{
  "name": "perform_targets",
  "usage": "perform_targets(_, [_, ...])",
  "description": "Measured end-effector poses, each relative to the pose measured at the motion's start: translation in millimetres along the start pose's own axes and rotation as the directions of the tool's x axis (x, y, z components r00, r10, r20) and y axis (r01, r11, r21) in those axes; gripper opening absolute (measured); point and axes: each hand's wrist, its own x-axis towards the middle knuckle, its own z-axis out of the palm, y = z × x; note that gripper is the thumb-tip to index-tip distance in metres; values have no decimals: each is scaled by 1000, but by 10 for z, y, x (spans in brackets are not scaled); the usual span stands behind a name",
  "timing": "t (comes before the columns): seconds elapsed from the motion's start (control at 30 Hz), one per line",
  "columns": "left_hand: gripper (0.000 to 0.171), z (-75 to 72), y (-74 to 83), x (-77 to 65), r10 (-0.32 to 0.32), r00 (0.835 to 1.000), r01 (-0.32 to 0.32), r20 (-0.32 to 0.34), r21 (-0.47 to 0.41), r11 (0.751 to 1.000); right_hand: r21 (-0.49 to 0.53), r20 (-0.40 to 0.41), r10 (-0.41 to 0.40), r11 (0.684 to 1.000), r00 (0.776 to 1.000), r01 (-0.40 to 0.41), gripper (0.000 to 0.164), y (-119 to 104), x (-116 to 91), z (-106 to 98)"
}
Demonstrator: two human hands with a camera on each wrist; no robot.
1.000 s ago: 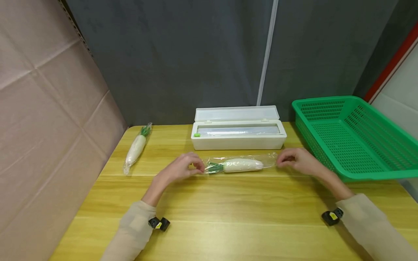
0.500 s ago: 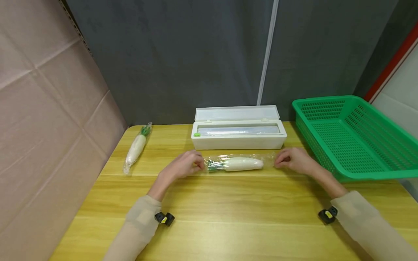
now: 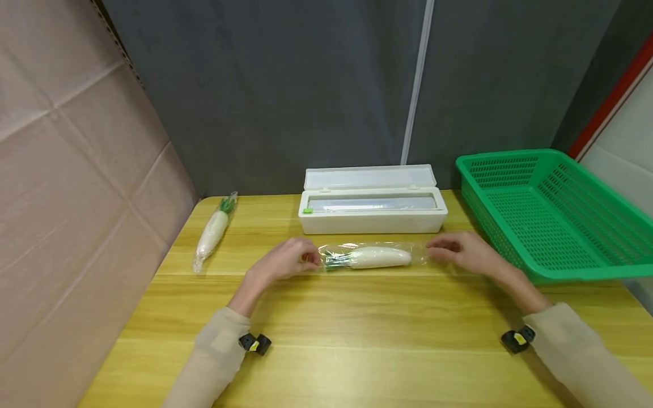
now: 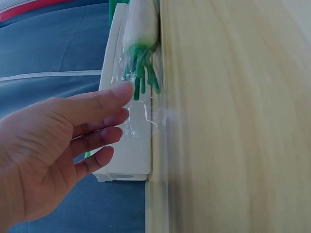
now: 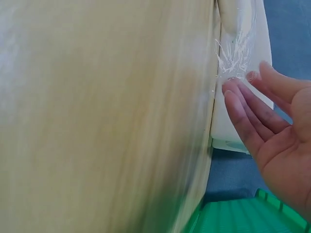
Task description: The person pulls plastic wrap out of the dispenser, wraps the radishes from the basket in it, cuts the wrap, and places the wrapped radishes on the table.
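A white radish point(image 3: 380, 257) with green leaves lies crosswise at mid-table, wrapped in clear plastic wrap point(image 3: 419, 253) that sticks out past both ends. At the leafy end, my left hand point(image 3: 288, 259) pinches the wrap between thumb and a mostly hidden index finger; its other fingers curl loosely below in the left wrist view. The right hand point(image 3: 461, 251) holds the wrap's far end at its fingertips, beyond the radish's bare tip. Close behind the radish stands a white wrap dispenser point(image 3: 374, 222), lid raised, with a roll of film inside and a green slider on its front bar.
Another wrapped radish point(image 3: 212, 233) lies at the table's left edge, leaves pointing away. A green plastic basket point(image 3: 484, 232) stands at the right, close to the right forearm. Dark grey fabric point(image 3: 265, 102) rises behind the table point(image 3: 357, 340).
The right hand has come slightly inward, to the left. The wrap at the leafy end lies differently over the leaves, and the left forearm has shifted a little to the right.
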Motion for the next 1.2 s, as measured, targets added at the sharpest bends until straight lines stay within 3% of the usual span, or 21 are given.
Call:
perform_targets(0.4, [4,-87,64,-53,-44,999,44,-32,-3,999,-36,-139,-24,999,990,19,14,-42,-40,-34])
perform_targets(0.57, [23,-60,78,-38,-44,993,44,-113,-2,999,-67,-172,-76,996,982,66,18,-69,21,-11])
perform_targets(0.7, [45,-20,90,-2,-62,989,68,-137,40,997,-48,-119,-133,991,984,128,31,-83,85,26])
perform_targets(0.87, [64,22,117,51,-88,995,92,-57,74,993,-73,-1,-166,983,986,166,48,-68,127,73])
perform_targets(1.0, [66,53,129,64,-113,993,111,27,79,991,-91,78,-112,989,991,119,52,-48,131,100])
perform_targets(1.2, [56,83,117,71,-76,995,71,65,75,995,-112,127,-60,991,990,74,49,-33,137,113])
